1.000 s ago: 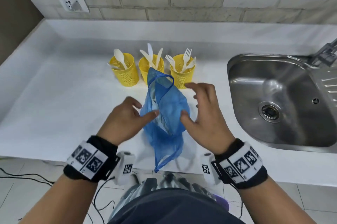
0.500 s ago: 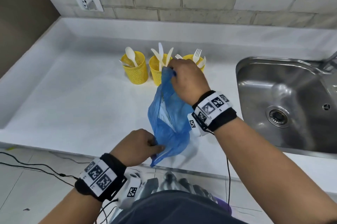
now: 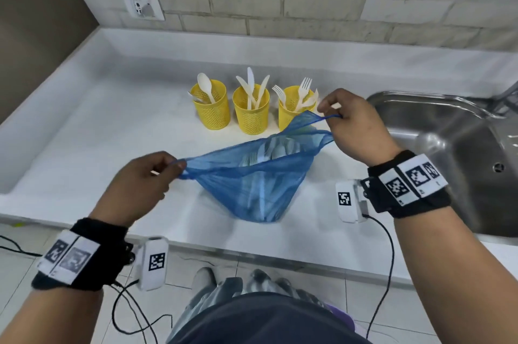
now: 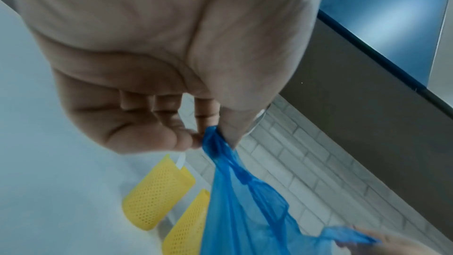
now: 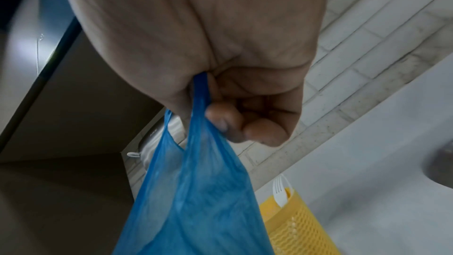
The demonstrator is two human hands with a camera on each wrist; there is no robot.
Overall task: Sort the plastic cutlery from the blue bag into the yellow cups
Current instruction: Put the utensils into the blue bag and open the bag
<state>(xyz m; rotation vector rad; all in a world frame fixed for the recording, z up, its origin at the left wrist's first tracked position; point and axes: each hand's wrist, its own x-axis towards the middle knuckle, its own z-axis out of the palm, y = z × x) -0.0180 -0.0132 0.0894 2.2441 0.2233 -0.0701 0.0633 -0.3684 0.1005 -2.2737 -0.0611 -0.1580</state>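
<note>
A thin blue bag (image 3: 252,181) hangs stretched wide between my hands above the counter, with white cutlery (image 3: 276,151) showing through its mouth. My left hand (image 3: 145,181) pinches the bag's left handle (image 4: 215,143). Over on the other side, my right hand (image 3: 347,122) grips the right handle (image 5: 199,92). Behind the bag stand three yellow mesh cups: the left cup (image 3: 211,108) holds spoons, the middle cup (image 3: 251,109) knives, the right cup (image 3: 294,105) forks.
A steel sink (image 3: 448,153) is set into the white counter (image 3: 98,133) on the right. A tiled wall with a socket (image 3: 141,6) and cord runs along the back. Cables trail over the floor (image 3: 16,248) below the counter edge.
My right hand moved from the bag's top to its right handle and pulled right; my left hand rose and pulled left. The bag went from hanging narrow to spread open.
</note>
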